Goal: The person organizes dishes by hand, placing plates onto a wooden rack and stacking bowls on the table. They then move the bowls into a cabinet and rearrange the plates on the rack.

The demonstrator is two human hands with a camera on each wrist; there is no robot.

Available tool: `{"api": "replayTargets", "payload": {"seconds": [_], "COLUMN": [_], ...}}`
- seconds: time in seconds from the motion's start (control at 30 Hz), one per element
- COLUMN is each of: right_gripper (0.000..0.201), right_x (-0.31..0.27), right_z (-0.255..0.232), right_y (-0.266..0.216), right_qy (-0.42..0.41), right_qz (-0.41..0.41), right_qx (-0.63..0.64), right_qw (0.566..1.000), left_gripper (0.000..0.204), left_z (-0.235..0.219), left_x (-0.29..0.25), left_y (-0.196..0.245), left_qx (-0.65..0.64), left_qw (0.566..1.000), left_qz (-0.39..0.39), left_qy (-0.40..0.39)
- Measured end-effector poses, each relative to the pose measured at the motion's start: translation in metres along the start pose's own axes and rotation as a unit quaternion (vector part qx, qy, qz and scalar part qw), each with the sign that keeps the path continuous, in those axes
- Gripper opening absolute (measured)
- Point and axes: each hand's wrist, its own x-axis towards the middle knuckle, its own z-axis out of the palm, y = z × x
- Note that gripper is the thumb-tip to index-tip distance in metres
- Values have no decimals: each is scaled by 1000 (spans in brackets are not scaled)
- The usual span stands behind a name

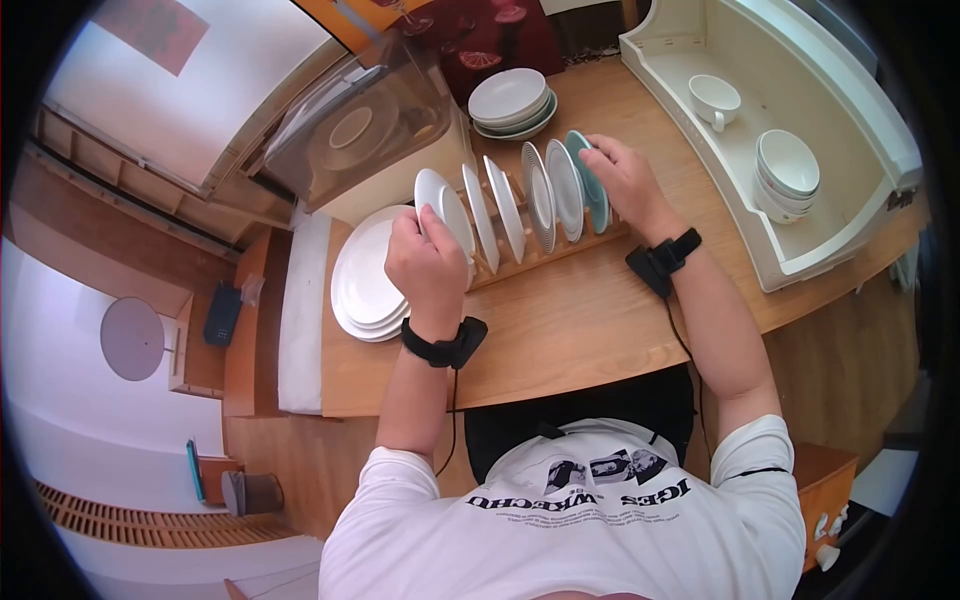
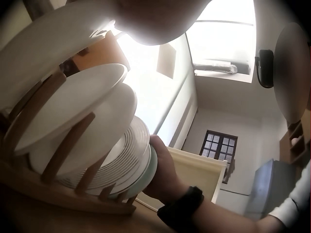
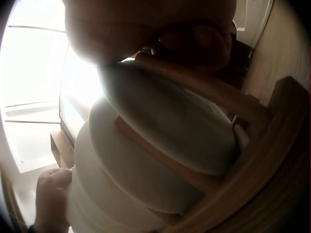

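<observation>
A wooden dish rack [image 1: 560,262] holds a row of upright plates. At its left end, my left hand [image 1: 428,272] pinches the rim of a white plate [image 1: 436,190] between thumb and fingers. My right hand [image 1: 632,186] grips the edge of a green plate [image 1: 592,190] at the right end. Between them stand white plates [image 1: 505,212] and a plate with ringed lines [image 1: 538,196]. The right wrist view shows the green plate [image 3: 165,116] between the rack's wooden pegs [image 3: 165,155]. In the left wrist view, the right hand [image 2: 164,170] is behind the green plate [image 2: 146,177].
Large white plates [image 1: 355,290] lie stacked left of the rack. Behind it are a stack of bowls or deep plates [image 1: 512,100] and a bin with a clear lid [image 1: 375,110]. At right, a cream open cabinet [image 1: 700,160] holds a cup [image 1: 715,98] and stacked bowls [image 1: 786,172].
</observation>
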Motion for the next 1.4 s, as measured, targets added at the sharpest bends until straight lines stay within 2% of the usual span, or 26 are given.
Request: {"api": "replayTargets", "payload": {"seconds": [0.23,0.37,0.43,0.53,0.63,0.77,0.93,1.03,1.13,1.23,1.33,1.4], "right_gripper": [43,43,44,44,45,45,45,45,44,43,42,43], "right_x": [-1,-1,-2,-1,-1,0,0,0,1,0,3,4], "right_z": [1,1,3,1,-1,0,-2,2,4,5,0,-2], "right_y": [-3,-1,0,-1,-1,2,8,10,15,15,23,24], "right_qy": [-1,3,13,0,-5,-2,-12,4,7,22,29,42], "right_qz": [12,6,2,13,24,6,23,24,40,28,34,-13], "right_qx": [3,8,12,11,1,3,20,26,60,51,16,-35], "right_qw": [1000,1000,1000,1000,1000,1000,999,999,997,998,999,998], "left_gripper": [23,18,28,49,59,67,74,71,69,56,55,55], "left_z": [-10,-4,3,5,-1,15,16,15,20,22,26,28], "left_x": [0,-5,-9,-13,-14,-23,-28,-27,-31,-39,-42,-43], "left_y": [7,-8,-11,-24,-23,-51,-64,-59,-59,-73,-69,-72], "left_qx": [-50,-121,-180,-265,-301,-414,-401,-374,-402,-374,-415,-395], "left_qw": [994,986,978,949,936,885,874,886,866,866,853,872], "left_qz": [1,-9,4,-50,-12,-78,-137,-131,-161,-182,-177,-132], "left_qy": [-93,-117,-106,-163,-181,-196,-237,-242,-252,-278,-261,-256]}}
